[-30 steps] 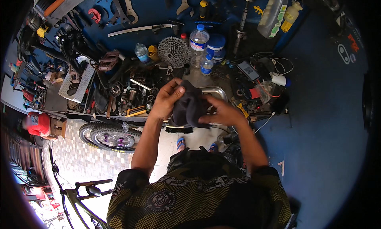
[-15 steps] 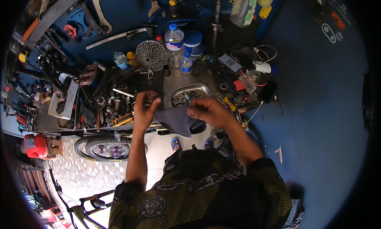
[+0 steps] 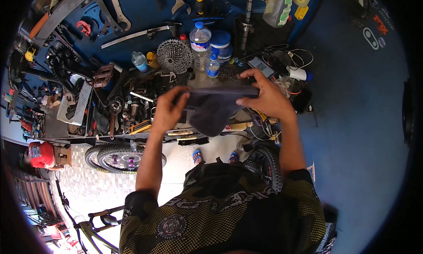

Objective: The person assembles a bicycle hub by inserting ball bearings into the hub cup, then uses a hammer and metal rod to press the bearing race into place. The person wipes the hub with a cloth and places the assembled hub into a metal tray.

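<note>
A dark grey cloth (image 3: 213,111) is stretched between my two hands in front of the workbench, its lower part hanging down in a rounded flap. My left hand (image 3: 169,107) pinches its left end between thumb and fingers. The right end is gripped by my right hand (image 3: 266,95), with the thumb below and the fingers above. Behind the cloth the metal tray on the bench is almost wholly hidden. Just beyond stand a large clear bottle with a blue cap (image 3: 200,44), a smaller bottle (image 3: 213,66) and a bicycle cassette (image 3: 175,55).
Tools and parts crowd the bench's left side, around a white basket (image 3: 76,105). A phone (image 3: 261,66) and cables lie at the right. Bicycle wheels (image 3: 121,159) rest below the bench. A person in red (image 3: 42,155) is at the far left.
Both hands have risen and moved apart, the right one farther right. The cloth is now spread wider and covers the tray that showed earlier. The view has shifted slightly.
</note>
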Action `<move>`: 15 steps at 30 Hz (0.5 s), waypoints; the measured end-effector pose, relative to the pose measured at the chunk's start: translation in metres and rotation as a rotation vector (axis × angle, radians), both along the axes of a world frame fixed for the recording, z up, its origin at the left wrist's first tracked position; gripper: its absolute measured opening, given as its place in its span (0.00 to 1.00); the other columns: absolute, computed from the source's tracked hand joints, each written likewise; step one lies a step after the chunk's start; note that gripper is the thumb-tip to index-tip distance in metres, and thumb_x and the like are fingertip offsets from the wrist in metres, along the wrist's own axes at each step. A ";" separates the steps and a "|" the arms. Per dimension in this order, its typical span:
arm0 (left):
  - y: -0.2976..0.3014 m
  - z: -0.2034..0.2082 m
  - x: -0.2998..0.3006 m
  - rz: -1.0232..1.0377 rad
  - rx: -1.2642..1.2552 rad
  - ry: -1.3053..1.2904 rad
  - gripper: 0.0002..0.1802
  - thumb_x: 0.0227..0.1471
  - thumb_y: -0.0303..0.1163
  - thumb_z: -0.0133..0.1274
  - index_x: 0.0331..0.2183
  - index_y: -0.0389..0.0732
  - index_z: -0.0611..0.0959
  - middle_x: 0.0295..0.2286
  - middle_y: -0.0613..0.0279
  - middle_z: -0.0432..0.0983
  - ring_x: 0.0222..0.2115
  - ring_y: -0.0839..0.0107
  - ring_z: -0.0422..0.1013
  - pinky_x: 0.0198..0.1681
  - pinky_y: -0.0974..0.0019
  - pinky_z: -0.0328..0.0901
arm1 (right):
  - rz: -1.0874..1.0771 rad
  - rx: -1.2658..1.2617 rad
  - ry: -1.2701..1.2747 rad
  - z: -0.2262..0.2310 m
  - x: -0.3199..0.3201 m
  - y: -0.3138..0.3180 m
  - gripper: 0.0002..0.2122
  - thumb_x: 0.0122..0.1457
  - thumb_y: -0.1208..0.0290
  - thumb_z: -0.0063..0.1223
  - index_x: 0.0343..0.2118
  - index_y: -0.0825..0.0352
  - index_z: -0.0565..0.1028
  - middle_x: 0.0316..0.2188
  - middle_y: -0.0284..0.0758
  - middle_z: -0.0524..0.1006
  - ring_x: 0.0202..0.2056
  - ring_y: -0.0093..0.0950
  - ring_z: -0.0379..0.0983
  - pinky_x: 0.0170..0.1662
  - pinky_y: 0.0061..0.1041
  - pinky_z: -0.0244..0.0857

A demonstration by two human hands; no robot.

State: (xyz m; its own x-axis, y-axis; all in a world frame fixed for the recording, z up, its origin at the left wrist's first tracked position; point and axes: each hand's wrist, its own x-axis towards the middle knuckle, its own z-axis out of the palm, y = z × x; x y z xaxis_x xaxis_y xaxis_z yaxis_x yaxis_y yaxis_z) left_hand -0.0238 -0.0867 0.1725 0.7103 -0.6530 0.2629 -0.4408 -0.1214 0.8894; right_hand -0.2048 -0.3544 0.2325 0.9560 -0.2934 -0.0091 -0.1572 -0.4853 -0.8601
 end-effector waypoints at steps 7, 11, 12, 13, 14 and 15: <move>-0.015 0.075 0.047 0.012 0.045 -0.227 0.14 0.55 0.36 0.70 0.36 0.34 0.87 0.28 0.57 0.83 0.29 0.73 0.77 0.36 0.66 0.70 | 0.329 0.329 -0.212 -0.021 0.003 -0.038 0.26 0.64 0.50 0.63 0.52 0.70 0.79 0.51 0.43 0.82 0.48 0.34 0.80 0.50 0.35 0.71; -0.036 0.091 0.047 -0.077 0.000 -0.189 0.15 0.55 0.36 0.70 0.35 0.34 0.87 0.27 0.60 0.82 0.29 0.76 0.74 0.36 0.67 0.69 | 0.344 1.254 -0.477 -0.087 0.022 -0.022 0.27 0.67 0.51 0.57 0.57 0.72 0.76 0.54 0.42 0.80 0.53 0.35 0.78 0.57 0.36 0.71; -0.045 0.091 0.047 -0.109 -0.037 -0.188 0.15 0.55 0.36 0.70 0.35 0.34 0.87 0.27 0.60 0.83 0.29 0.76 0.74 0.36 0.67 0.69 | 0.195 1.334 -0.427 -0.119 0.032 -0.007 0.26 0.67 0.53 0.58 0.58 0.71 0.75 0.55 0.42 0.80 0.54 0.35 0.78 0.59 0.36 0.71; -0.060 0.090 0.049 -0.153 -0.081 -0.185 0.15 0.56 0.36 0.70 0.35 0.34 0.87 0.27 0.60 0.83 0.28 0.76 0.74 0.36 0.67 0.69 | 0.089 1.323 -0.334 -0.149 0.035 0.006 0.26 0.66 0.55 0.59 0.59 0.71 0.74 0.56 0.42 0.79 0.55 0.35 0.78 0.60 0.36 0.71; -0.072 0.090 0.048 -0.158 -0.088 -0.232 0.15 0.56 0.38 0.69 0.35 0.34 0.87 0.27 0.57 0.83 0.29 0.72 0.75 0.36 0.65 0.69 | 0.013 1.305 -0.250 -0.173 0.036 0.018 0.26 0.66 0.57 0.60 0.60 0.71 0.73 0.57 0.41 0.78 0.56 0.34 0.77 0.62 0.36 0.70; -0.081 0.087 0.050 -0.178 -0.043 -0.235 0.16 0.56 0.39 0.69 0.35 0.34 0.88 0.27 0.56 0.82 0.29 0.70 0.76 0.37 0.64 0.69 | -0.007 1.287 -0.181 -0.193 0.039 0.030 0.25 0.66 0.60 0.61 0.61 0.70 0.72 0.57 0.41 0.78 0.57 0.34 0.77 0.63 0.36 0.70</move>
